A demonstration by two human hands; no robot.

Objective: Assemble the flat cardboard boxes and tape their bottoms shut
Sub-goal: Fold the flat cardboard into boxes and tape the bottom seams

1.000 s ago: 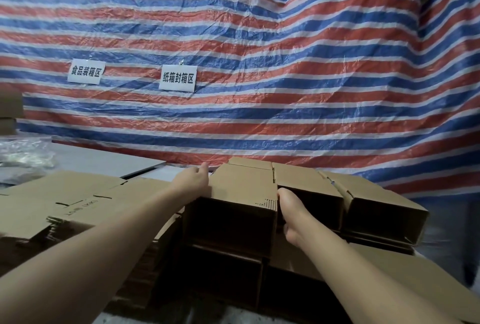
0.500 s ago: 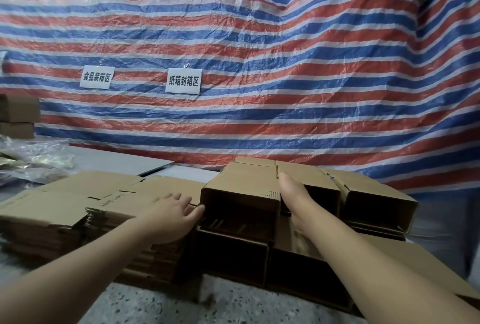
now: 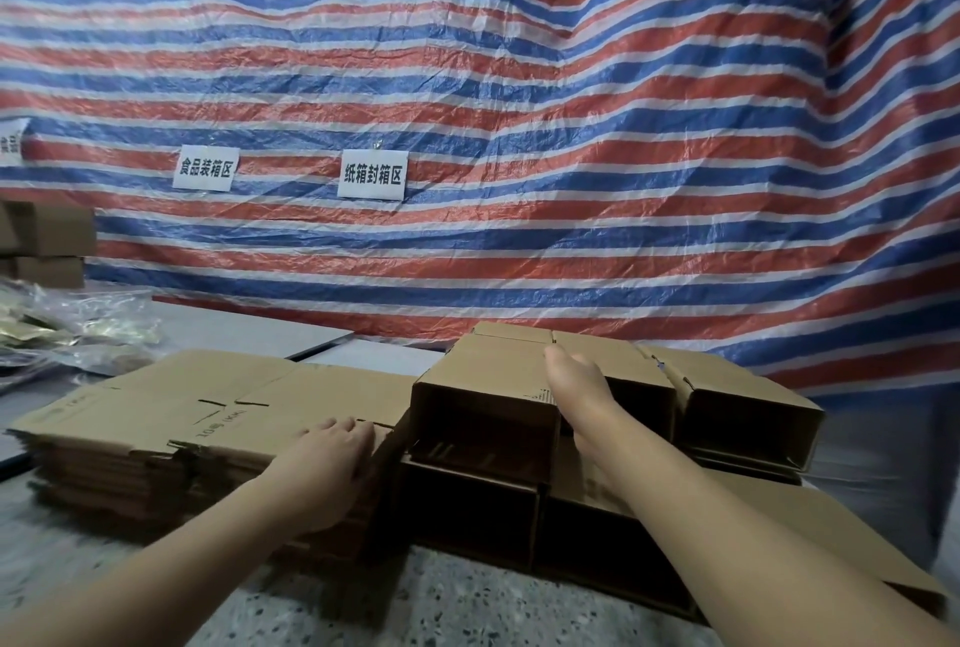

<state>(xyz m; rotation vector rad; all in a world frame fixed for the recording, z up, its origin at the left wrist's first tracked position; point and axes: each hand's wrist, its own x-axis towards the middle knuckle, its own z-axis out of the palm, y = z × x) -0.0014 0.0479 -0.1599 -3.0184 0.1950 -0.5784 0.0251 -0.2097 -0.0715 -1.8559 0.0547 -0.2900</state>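
Two hands work at the near edge of the cardboard, and the coming move, as I judge it, turns on the left one: the left hand (image 3: 332,459) lies with relaxed fingers on the near right corner of the stack of flat cardboard boxes (image 3: 208,418), its grip closed round nothing that I can see, fingertips just at the slotted flap edge. That stack spreads away to the left of the hand, its long axis running left to right across the table (image 3: 218,324), so the top blank would most easily slide or lift toward the person, where the speckled near surface gives open room. Just to the right, touching the stack's end, stand the assembled boxes (image 3: 483,418), laid on their sides in two tiers with open mouths facing the person; they wall off the stack's right side, so there is no room to pull that way. The right hand (image 3: 576,386) reaches further, resting flat along the top right edge of the upper left box, fingers straight, pressing rather than gripping. It is plainly the farther hand from the flat stack. Beyond and left lie clear plastic bags (image 3: 78,329) and two more brown boxes (image 3: 49,241); behind everything hangs a striped tarpaulin (image 3: 571,153) bearing two paper signs (image 3: 372,174). No tape dispenser shows.
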